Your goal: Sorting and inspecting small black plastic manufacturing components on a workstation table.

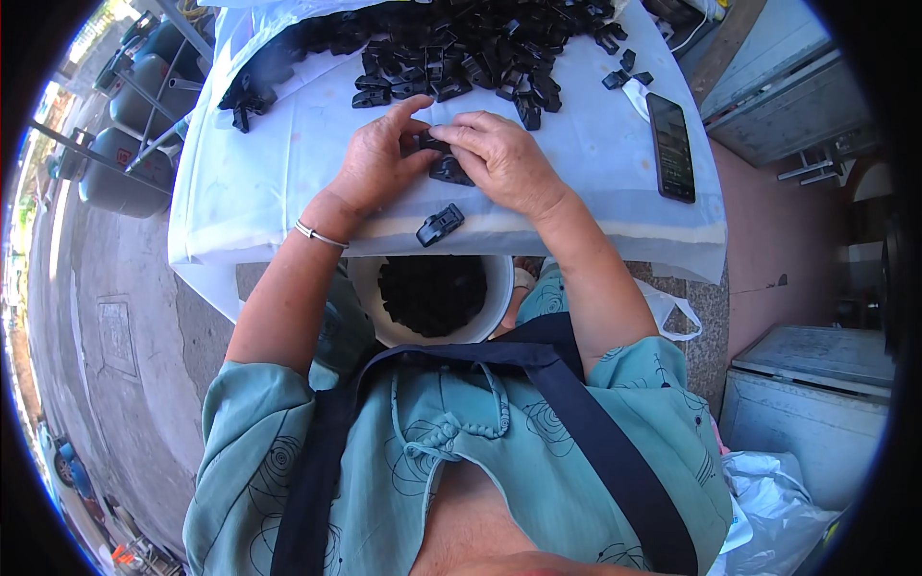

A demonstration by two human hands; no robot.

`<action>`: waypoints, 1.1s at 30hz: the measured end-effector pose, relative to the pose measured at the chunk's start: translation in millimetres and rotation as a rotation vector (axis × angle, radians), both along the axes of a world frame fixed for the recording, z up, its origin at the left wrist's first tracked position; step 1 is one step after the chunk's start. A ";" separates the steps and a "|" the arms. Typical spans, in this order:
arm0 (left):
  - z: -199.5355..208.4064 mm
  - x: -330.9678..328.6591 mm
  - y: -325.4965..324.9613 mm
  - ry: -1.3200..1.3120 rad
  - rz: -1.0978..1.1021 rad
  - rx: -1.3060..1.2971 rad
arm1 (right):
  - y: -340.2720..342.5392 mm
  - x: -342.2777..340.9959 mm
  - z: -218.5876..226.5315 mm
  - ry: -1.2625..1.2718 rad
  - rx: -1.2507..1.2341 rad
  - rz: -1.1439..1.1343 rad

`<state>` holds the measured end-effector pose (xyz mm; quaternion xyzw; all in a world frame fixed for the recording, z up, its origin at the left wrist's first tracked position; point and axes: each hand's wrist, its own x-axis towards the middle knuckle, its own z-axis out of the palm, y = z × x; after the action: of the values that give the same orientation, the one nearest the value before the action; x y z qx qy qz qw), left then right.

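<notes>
Over the middle of the white-covered table, my left hand and my right hand meet at a small black plastic part. Both hands pinch it between thumb and fingers; the fingers cover much of it. Just below, by my right thumb, sits a second black plastic part; whether the thumb touches it I cannot tell. Nearer the table's front edge lies a single black buckle-like part, apart from both hands. Beyond my fingers spreads a large heap of similar black parts.
A phone lies at the table's right side, near a few loose black parts. Below the front edge stands a white bucket holding many black pieces. Grey gas cylinders stand at left, a metal cabinet at right.
</notes>
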<state>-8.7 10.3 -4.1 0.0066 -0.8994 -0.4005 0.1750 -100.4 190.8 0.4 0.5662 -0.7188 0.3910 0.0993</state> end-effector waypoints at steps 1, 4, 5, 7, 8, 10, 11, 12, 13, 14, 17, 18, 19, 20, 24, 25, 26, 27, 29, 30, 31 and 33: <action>-0.4 -0.2 -0.3 -0.009 -0.010 0.036 | 0.5 -1.5 0.4 0.056 0.038 -0.013; -0.7 1.1 -0.5 0.025 -0.026 -0.016 | 2.9 5.2 3.7 0.108 0.115 -0.071; 1.4 2.5 -0.2 0.026 -0.030 -0.016 | 4.6 10.1 4.3 0.104 0.151 -0.119; 9.4 6.0 -1.5 0.050 -0.047 -0.119 | 7.2 16.8 2.4 0.122 0.181 -0.143; 11.7 5.0 -4.7 0.052 -0.049 -0.119 | 7.3 18.9 0.9 0.139 0.210 -0.158; 14.5 -3.0 -12.0 0.160 0.015 -0.220 | 9.0 18.4 0.0 0.152 0.190 -0.183; 11.9 -7.8 -12.9 0.197 0.118 -0.351 | 10.5 17.3 2.2 0.132 0.156 -0.154; 11.4 -12.5 -16.0 0.195 0.125 -0.355 | 12.5 15.9 5.0 0.111 0.121 -0.125; 11.3 -16.7 -19.6 0.144 0.189 -0.471 | 14.7 12.2 10.2 0.110 0.119 -0.117; 11.7 -21.8 -18.7 0.092 0.248 -0.581 | 20.6 5.1 17.9 0.109 0.109 -0.334; 12.7 -31.8 -10.3 -0.011 0.289 -0.596 | 28.2 -18.1 14.5 0.148 0.146 -0.585; 11.8 -33.9 -9.1 -0.005 0.294 -0.589 | 29.1 -21.8 11.1 0.181 0.196 -0.623; 11.7 -33.5 -9.7 -0.002 0.289 -0.590 | 30.5 -23.1 7.5 0.203 0.228 -0.566; 10.8 -28.1 -11.3 -0.030 0.259 -0.468 | 28.9 -20.6 7.3 0.200 0.228 -0.566; 15.3 -13.5 -17.7 -0.100 0.161 -0.157 | 29.4 -10.4 17.9 0.088 0.300 -0.406; 11.0 -12.0 -21.7 -0.104 0.164 -0.156 | 30.1 -8.4 21.0 0.015 0.340 -0.380; 10.3 -14.7 -24.0 -0.065 0.197 -0.190 | 31.4 -11.4 18.3 0.016 0.338 -0.383; 10.0 -16.4 -25.4 -0.025 0.230 -0.223 | 32.1 -16.6 12.2 0.144 0.287 -0.340; 13.6 -14.5 -15.7 -0.027 0.248 -0.210 | 31.9 -22.0 6.6 0.272 0.235 -0.298; 16.5 -14.0 -10.3 -0.031 0.266 -0.197 | 31.8 -23.4 5.4 0.242 0.228 -0.305; 14.4 -15.3 -8.8 -0.030 0.265 -0.196 | 31.9 -24.2 5.0 0.213 0.222 -0.313; 8.0 -14.5 -6.3 0.020 0.188 -0.258 | 28.8 -20.1 7.5 0.143 0.222 -0.281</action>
<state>-23.2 4.1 3.9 0.0642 -0.9370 -0.2636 0.2203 -120.4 219.7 7.9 0.4941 -0.8206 0.2503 0.1408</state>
